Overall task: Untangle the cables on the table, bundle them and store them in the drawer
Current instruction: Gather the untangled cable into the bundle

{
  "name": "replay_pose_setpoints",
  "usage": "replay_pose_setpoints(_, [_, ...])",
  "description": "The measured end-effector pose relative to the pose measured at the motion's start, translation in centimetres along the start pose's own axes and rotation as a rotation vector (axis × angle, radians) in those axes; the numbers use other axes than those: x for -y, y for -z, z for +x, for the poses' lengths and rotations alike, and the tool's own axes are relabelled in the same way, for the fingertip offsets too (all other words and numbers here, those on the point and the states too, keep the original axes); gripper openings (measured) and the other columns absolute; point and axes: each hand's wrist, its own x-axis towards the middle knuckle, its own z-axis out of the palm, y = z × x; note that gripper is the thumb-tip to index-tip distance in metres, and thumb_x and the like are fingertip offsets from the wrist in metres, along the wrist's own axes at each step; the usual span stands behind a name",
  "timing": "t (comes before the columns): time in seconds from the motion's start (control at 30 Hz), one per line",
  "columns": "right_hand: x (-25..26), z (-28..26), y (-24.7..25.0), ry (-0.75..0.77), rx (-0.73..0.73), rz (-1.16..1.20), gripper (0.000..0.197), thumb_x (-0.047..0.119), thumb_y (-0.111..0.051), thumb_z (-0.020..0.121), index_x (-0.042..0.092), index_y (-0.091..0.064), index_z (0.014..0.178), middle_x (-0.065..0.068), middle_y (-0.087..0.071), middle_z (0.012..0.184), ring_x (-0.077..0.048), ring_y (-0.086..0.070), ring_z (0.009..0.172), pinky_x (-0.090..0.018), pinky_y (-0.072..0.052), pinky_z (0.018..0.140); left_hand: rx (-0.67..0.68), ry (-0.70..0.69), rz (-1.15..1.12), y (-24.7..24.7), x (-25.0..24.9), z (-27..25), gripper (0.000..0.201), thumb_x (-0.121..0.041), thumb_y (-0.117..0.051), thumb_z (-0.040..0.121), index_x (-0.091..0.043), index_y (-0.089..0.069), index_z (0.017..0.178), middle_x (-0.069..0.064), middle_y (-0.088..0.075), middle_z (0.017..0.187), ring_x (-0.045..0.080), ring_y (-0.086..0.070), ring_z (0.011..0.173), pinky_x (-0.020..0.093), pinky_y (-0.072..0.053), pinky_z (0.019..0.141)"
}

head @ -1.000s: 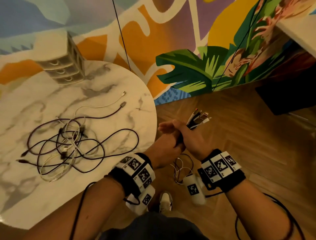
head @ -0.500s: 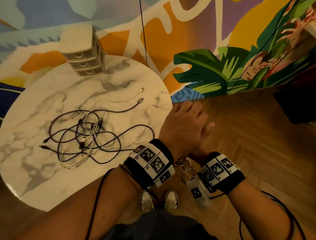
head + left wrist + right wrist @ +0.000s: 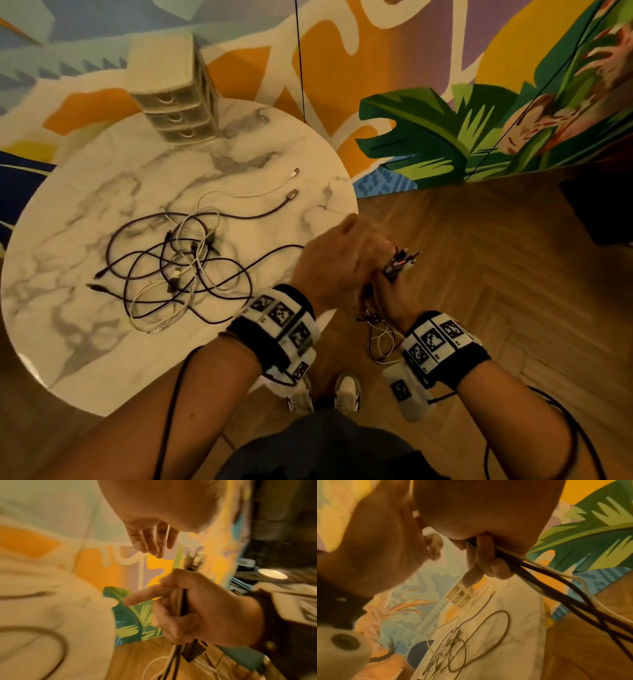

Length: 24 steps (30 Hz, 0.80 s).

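Note:
My right hand (image 3: pixel 394 301) grips a bundle of dark and white cables (image 3: pixel 400 263) over the floor, just right of the table. Its connector ends stick out above the fist and its loops (image 3: pixel 380 339) hang below. The left wrist view shows the right hand (image 3: pixel 205 615) curled round the bundle (image 3: pixel 181 605). My left hand (image 3: pixel 339 260) hovers over the right one, and its fingers (image 3: pixel 150 543) hang relaxed and hold nothing. A tangle of dark and white cables (image 3: pixel 171 270) lies on the round marble table (image 3: pixel 102 349). A small three-drawer unit (image 3: pixel 174 102) stands at the far edge, drawers closed.
Beyond the table is a painted mural wall with a thin black cord (image 3: pixel 299 51) hanging down it. The wooden floor (image 3: pixel 479 257) spreads to the right, with a dark piece of furniture (image 3: pixel 603 205) at the far right. My shoes (image 3: pixel 346 394) are below the hands.
Half a second ago my left hand lay flat over the right hand and hid the bundle. It has since shifted left, and the connector ends show again.

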Motion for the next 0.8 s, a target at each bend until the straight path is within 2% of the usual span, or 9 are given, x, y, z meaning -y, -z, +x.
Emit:
replay_pose_setpoints(0.07, [-0.9, 0.2, 0.0, -0.072, 0.031, 0.041, 0.042, 0.011, -0.029, 0.101, 0.025, -0.067, 0.088, 0.001, -0.055, 0.046, -0.009, -0.041, 0.041, -0.020, -0.036, 0.046, 0.118, 0.286, 0.028, -0.8, 4.0, -1.2, 0.026, -0.039, -0.039, 0.097, -0.017, -0.048, 0.107, 0.001, -0.053, 0.106, 0.019, -0.059, 0.088, 0.033, -0.045, 0.064])
replay_pose_setpoints(0.13, [-1.7, 0.6, 0.1, -0.149, 0.065, 0.060, 0.043, 0.010, -0.026, 0.100, 0.017, -0.067, 0.109, -0.005, -0.056, 0.052, -0.013, -0.041, 0.042, -0.019, -0.035, 0.044, 0.398, 0.436, 0.230, -2.0, 8.2, -3.4, 0.033, -0.038, -0.044, 0.094, -0.014, -0.046, 0.118, 0.006, -0.047, 0.118, 0.028, -0.056, 0.100, 0.040, -0.048, 0.076])
replay_pose_setpoints(0.23, [-2.2, 0.7, 0.3, -0.161, 0.090, 0.034, 0.045, 0.009, -0.023, 0.099, 0.005, -0.067, 0.102, -0.016, -0.054, 0.059, -0.008, -0.039, 0.039, -0.014, -0.032, 0.042, 0.707, 0.491, 0.408, -3.0, 11.4, -7.8, 0.044, -0.033, -0.048, 0.091, -0.013, -0.039, 0.130, 0.011, -0.039, 0.129, 0.033, -0.048, 0.110, 0.043, -0.046, 0.079])
replay_pose_setpoints(0.33, [-2.7, 0.9, 0.1, -0.174, 0.104, -0.002, 0.048, 0.013, -0.022, 0.101, 0.000, -0.068, 0.094, -0.015, -0.053, 0.056, -0.005, -0.042, 0.039, -0.010, -0.033, 0.043, 0.746, 0.468, 0.431, -3.6, 12.7, -11.0, 0.043, -0.021, -0.042, 0.094, -0.010, -0.035, 0.135, 0.015, -0.039, 0.136, 0.033, -0.046, 0.116, 0.043, -0.045, 0.087])
replay_pose_setpoints(0.43, [-3.3, 1.2, -0.7, -0.208, 0.094, 0.035, 0.048, 0.017, -0.025, 0.101, 0.000, -0.066, 0.081, -0.019, -0.057, 0.061, -0.013, -0.046, 0.042, -0.014, -0.036, 0.044, 0.782, 0.412, 0.470, -3.9, 12.8, -12.2, 0.042, -0.020, -0.034, 0.098, -0.007, -0.033, 0.137, 0.016, -0.037, 0.141, 0.033, -0.047, 0.118, 0.042, -0.045, 0.092])
replay_pose_setpoints(0.5, [-3.7, 1.4, -1.6, -0.254, 0.102, 0.048, 0.048, 0.021, -0.028, 0.102, 0.005, -0.064, 0.074, -0.025, -0.057, 0.065, -0.015, -0.045, 0.042, -0.019, -0.037, 0.045, 0.778, 0.374, 0.467, -3.7, 12.0, -12.1, 0.039, -0.023, -0.034, 0.098, -0.007, -0.036, 0.134, 0.015, -0.043, 0.135, 0.033, -0.052, 0.111, 0.042, -0.047, 0.087])
replay_pose_setpoints(0.67, [-4.0, 2.0, -3.6, -0.385, 0.115, -0.020, 0.047, 0.041, -0.031, 0.101, 0.011, -0.067, 0.099, -0.009, -0.050, 0.054, -0.010, -0.047, 0.041, -0.019, -0.038, 0.044, 0.638, 0.234, 0.367, -2.9, 7.2, -10.0, 0.023, -0.024, -0.033, 0.097, -0.011, -0.042, 0.113, 0.011, -0.054, 0.108, 0.034, -0.058, 0.078, 0.038, -0.038, 0.060])
replay_pose_setpoints(0.73, [-3.8, 2.7, -4.0, -0.412, 0.122, 0.015, 0.049, 0.047, -0.033, 0.099, 0.012, -0.067, 0.094, -0.008, -0.051, 0.054, -0.016, -0.048, 0.046, -0.024, -0.037, 0.046, 0.622, 0.200, 0.348, -2.6, 5.6, -9.5, 0.021, -0.023, -0.033, 0.097, -0.012, -0.040, 0.113, 0.009, -0.055, 0.101, 0.030, -0.057, 0.072, 0.038, -0.038, 0.058])
replay_pose_setpoints(0.8, [-3.5, 3.2, -4.2, -0.416, 0.142, 0.018, 0.051, 0.045, -0.036, 0.099, 0.010, -0.065, 0.078, -0.007, -0.049, 0.052, -0.018, -0.045, 0.045, -0.025, -0.036, 0.045, 0.596, 0.193, 0.363, -2.3, 4.7, -9.4, 0.022, -0.026, -0.032, 0.098, -0.013, -0.040, 0.114, 0.007, -0.057, 0.100, 0.028, -0.057, 0.073, 0.036, -0.035, 0.058])
